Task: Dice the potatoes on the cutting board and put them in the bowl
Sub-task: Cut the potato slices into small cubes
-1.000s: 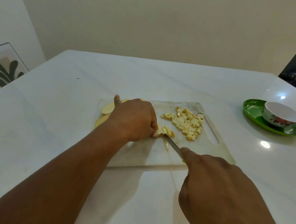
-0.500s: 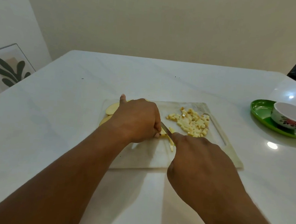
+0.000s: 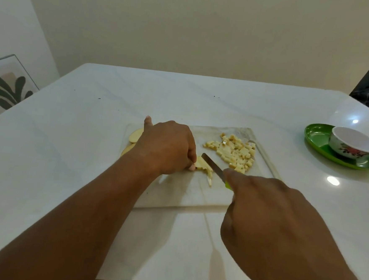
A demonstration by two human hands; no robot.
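Lying just right of the left hand (image 3: 167, 147), potato strips (image 3: 203, 166).

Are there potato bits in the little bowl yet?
No, the bowl on the green plate looks empty inside, and the diced potato is piled on the cutting board.

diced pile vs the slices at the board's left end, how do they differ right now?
Diced pile: small pale cubes heaped near the cutting board's far right corner, in full view, untouched. Slices: broad, flat, rounded pieces at the far left end, uncut, partly hidden behind the left hand. The knife in the right hand is nearer the pile than the slices. Both are pale yellow potato, both on the board, neither in the bowl.
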